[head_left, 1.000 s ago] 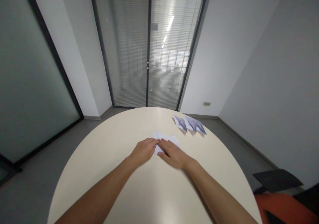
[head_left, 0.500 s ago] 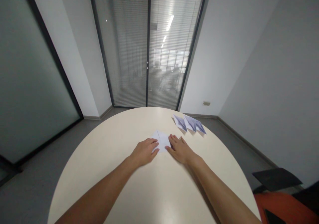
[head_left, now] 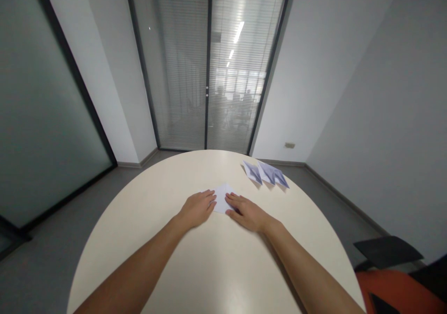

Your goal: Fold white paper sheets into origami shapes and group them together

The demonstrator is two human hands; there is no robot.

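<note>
A folded white sheet of paper (head_left: pixel 220 197) lies flat on the round cream table (head_left: pixel 209 262), between my two hands. My left hand (head_left: pixel 197 208) rests on its left side, fingers stretched out and touching the paper. Over the right side lies my right hand (head_left: pixel 246 210), its fingers extended across the paper and the thumb a little apart. Both hands cover the side edges of the sheet, so its full outline is hidden.
Several folded paper pieces (head_left: pixel 267 173) stand in a row near the table's far right edge. An orange chair with a black armrest (head_left: pixel 387 251) is at the lower right. Beyond the table is a glass partition with blinds (head_left: pixel 181 81).
Both hands have shifted left over the paper. My right hand now covers more of its right side, and the visible crease and outline of the sheet look different.
</note>
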